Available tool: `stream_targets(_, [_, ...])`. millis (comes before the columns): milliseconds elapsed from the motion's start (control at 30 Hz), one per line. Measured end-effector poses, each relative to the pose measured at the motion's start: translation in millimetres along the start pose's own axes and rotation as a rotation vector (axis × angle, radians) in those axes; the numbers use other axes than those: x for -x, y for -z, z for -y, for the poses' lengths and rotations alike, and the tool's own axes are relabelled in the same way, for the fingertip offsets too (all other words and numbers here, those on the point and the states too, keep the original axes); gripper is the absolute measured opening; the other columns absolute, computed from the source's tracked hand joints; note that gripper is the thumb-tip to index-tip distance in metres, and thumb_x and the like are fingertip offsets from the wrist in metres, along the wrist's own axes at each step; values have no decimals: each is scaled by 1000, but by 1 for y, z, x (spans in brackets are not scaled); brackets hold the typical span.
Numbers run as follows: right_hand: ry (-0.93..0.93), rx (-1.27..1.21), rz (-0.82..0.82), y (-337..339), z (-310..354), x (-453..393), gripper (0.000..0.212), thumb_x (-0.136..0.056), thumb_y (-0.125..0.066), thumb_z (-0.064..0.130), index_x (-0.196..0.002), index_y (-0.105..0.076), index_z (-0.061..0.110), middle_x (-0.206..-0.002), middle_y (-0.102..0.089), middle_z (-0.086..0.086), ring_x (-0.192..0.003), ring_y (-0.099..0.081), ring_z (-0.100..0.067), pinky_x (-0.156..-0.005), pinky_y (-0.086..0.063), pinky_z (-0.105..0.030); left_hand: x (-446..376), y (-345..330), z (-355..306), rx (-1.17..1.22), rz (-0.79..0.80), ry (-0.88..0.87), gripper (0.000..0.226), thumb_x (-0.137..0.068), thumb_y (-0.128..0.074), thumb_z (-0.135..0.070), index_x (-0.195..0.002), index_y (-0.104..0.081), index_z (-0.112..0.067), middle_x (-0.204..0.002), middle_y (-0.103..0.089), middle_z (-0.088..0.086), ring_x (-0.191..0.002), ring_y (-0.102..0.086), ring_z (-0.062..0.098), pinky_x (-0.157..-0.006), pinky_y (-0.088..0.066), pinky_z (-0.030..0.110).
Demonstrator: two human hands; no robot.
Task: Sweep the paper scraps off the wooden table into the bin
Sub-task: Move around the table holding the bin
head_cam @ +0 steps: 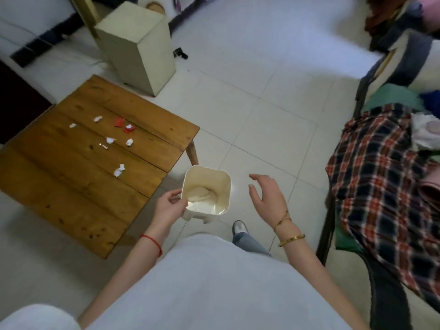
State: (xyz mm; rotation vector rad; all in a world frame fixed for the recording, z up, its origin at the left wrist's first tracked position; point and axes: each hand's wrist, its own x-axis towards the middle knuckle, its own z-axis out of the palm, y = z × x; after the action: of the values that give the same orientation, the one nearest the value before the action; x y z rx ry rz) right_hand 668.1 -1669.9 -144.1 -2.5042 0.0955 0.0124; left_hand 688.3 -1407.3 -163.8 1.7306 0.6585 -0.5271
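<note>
The bin (206, 191), a small cream tub with an open top, is held at its left rim by the left hand (169, 206), whose thumb and fingers are pinched over the edge; whether its base rests on the tiled floor (262, 103) cannot be told. It is seen just beside the near right corner of the wooden table (90, 186), at about 4 o'clock from the tabletop's middle. The right hand (266, 196) is held open and empty, fingers spread, at 3 o'clock from the bin and apart from it. The paper scraps (112, 141), white crumpled bits and a few red pieces, are scattered on the far half of the table, toward 10 o'clock from the bin and well apart from it. The step in hand is judged to be the positioning of the bin. It is best done with the rim brought snug under the table's edge and kept level, so that no gap is left. The scraps should then be gathered by the free hand into one cluster and drawn slowly toward 4 o'clock, since light paper is easily flicked onto the floor.
</note>
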Motion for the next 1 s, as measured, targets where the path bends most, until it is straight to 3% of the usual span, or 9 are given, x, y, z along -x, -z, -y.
stream_targets(167, [198, 32, 142, 30, -28, -69, 32, -96, -50, 22, -125, -56, 10, -122, -61, -4, -116, -51, -20, -98, -37, -24, 0, -47, -1, 226, -150, 99, 49, -78, -63, -7, -126, -58, -14, -96, -68, 1, -95, -68, 23, -88, -57, 43])
stream_targets(300, [357, 79, 262, 32, -36, -111, 32, -96, -49, 24, -125, -56, 11, -123, -60, -5, -116, -52, -20, -98, -37, -25, 3, -74, 2, 361, -297, 175, 49, -74, -63, -12, -123, -59, -16, -90, -69, -3, -86, -69, 21, -79, -59, 37])
stream_targets(400, [456, 103, 349, 23, -33, -138, 33, -96, -48, 24, -125, -56, 10, -123, -60, -6, -115, -53, -22, -99, -39, -29, 7, -86, 3, 446, -397, 219, 48, -74, -62, -11, -122, -60, -17, -82, -68, -5, -81, -68, 22, -86, -58, 42])
stream_targets(533, [572, 107, 441, 4, -21, -171, 32, -96, -49, 25, -123, -57, 10, -121, -62, -8, -112, -54, -23, -97, -41, -31, 3, -91, 4, 533, -517, 279, 45, -74, -63, -11, -118, -61, -20, -78, -67, -3, -88, -69, 24, -90, -56, 45])
stream_targets(800, [728, 140, 597, -56, 33, -224, 30, -94, -50, 21, -120, -57, 8, -114, -63, -12, -104, -54, -28, -91, -45, -37, -23, -75, 7, 568, -622, 356, 47, -73, -63, -14, -119, -63, -18, -95, -73, 5, -92, -70, 26, -89, -56, 44])
stream_targets(1000, [770, 149, 643, -101, 74, -252, 31, -93, -50, 20, -120, -58, 7, -113, -63, -12, -106, -55, -28, -97, -45, -40, -52, -50, 10, 557, -588, 383, 49, -76, -63, -14, -125, -59, -20, -108, -70, 6, -98, -67, 25, -90, -55, 43])
